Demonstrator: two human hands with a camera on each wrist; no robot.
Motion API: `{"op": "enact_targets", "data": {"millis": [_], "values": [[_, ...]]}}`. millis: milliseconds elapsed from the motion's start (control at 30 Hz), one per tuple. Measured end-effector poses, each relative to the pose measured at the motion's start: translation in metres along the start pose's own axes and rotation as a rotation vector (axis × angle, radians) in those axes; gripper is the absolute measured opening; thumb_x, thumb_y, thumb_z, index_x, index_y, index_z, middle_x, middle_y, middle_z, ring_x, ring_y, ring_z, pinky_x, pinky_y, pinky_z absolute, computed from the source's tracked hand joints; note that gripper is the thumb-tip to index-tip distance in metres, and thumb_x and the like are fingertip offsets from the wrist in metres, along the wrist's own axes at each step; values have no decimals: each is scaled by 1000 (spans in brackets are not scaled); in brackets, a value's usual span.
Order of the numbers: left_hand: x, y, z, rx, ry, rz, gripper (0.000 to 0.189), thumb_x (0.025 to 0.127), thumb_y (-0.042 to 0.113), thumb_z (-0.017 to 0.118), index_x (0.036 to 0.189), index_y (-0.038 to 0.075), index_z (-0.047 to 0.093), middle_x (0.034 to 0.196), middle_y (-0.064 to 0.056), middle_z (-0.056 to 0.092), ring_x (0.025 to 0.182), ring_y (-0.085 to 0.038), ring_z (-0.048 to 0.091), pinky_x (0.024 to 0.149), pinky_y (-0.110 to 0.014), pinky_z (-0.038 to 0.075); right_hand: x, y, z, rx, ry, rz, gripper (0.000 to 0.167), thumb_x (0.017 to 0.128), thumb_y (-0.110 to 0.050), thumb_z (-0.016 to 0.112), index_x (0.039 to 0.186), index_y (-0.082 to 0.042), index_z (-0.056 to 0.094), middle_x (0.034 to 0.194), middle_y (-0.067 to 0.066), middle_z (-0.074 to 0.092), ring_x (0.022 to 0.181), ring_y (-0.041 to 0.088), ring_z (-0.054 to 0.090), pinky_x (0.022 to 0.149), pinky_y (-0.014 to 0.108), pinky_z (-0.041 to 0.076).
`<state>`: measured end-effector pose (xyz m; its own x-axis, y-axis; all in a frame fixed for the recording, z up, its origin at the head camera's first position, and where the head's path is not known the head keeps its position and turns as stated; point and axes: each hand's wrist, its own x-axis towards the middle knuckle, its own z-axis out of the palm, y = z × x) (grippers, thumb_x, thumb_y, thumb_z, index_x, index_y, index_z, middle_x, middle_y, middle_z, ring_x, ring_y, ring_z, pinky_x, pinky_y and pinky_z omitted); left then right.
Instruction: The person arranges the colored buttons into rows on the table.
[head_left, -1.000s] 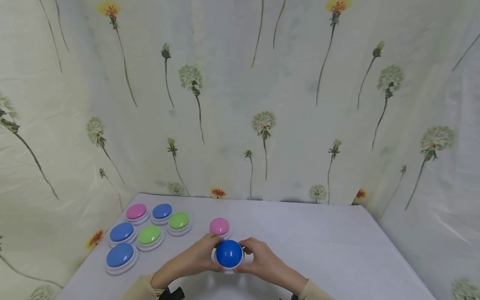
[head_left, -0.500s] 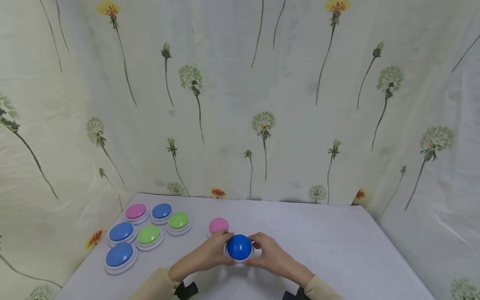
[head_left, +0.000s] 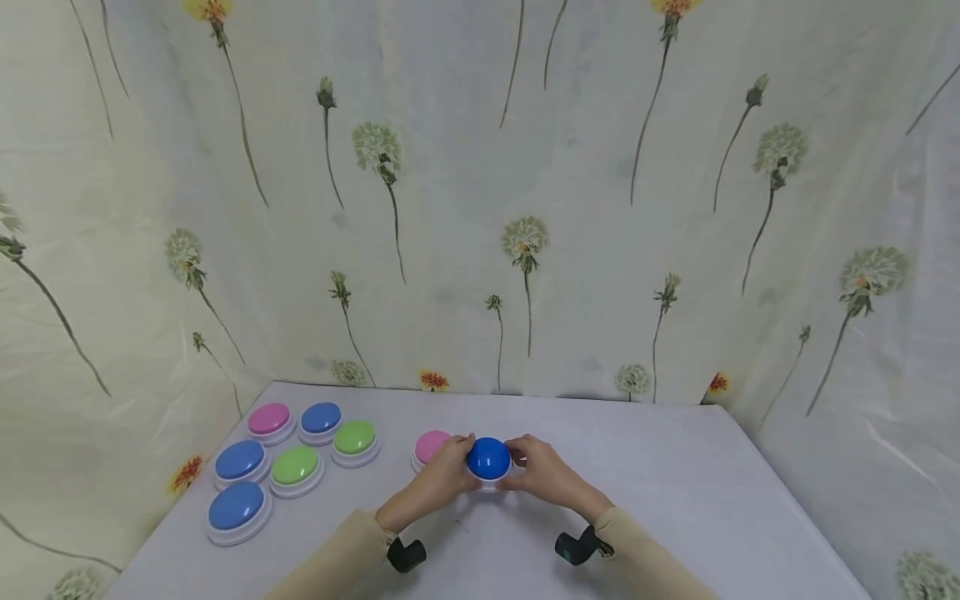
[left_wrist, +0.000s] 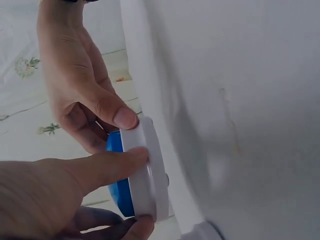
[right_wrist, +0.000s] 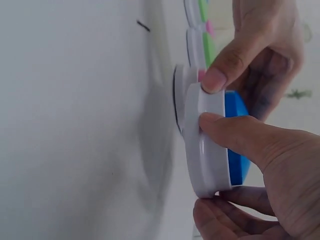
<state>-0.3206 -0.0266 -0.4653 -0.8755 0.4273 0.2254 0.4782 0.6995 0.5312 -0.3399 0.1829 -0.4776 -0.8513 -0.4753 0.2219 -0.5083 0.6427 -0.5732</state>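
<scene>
Both hands hold one blue push button with a round domed top and a white base, near the middle of the table. My left hand grips the base from the left, thumb across the white rim in the left wrist view. From the right, my right hand pinches the opposite side, its thumb along the base in the right wrist view. A gap shows between the button's underside and the white table in both wrist views. A pink push button stands just behind my left hand, partly hidden by it.
Several push buttons stand grouped at the table's left: a pink one, blue ones and green ones. The white table ends at a flower-printed cloth behind and at both sides.
Both hands have carried the blue button to the right and farther from the body, from in front of the pink button to its right side. The other buttons stay put.
</scene>
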Motion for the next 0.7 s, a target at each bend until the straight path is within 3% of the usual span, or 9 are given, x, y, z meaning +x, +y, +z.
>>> {"op": "enact_targets", "data": {"millis": [167,367,700], "values": [[13,-8,12,1,27,-13,64,78,12,80,130,-12,52,123,-26,60,111,-34,61,94,-45,52,12,13,2,-2,-25,15,56,76,-28,82,120,1,62,111,12,65,99,23,62,87,44,55],[22,-16,25,-10,36,-71,60,77,11,80,127,-10,55,120,-25,61,110,-33,61,94,-46,51,22,27,6,26,-45,23,58,76,-24,82,121,5,60,116,17,64,104,28,62,90,47,53],[30,-13,25,-21,5,-112,55,78,9,80,124,-10,57,116,-23,62,107,-31,62,95,-45,51,26,37,11,31,-44,89,63,74,-29,83,123,3,59,118,14,64,104,24,62,93,44,52]]}}
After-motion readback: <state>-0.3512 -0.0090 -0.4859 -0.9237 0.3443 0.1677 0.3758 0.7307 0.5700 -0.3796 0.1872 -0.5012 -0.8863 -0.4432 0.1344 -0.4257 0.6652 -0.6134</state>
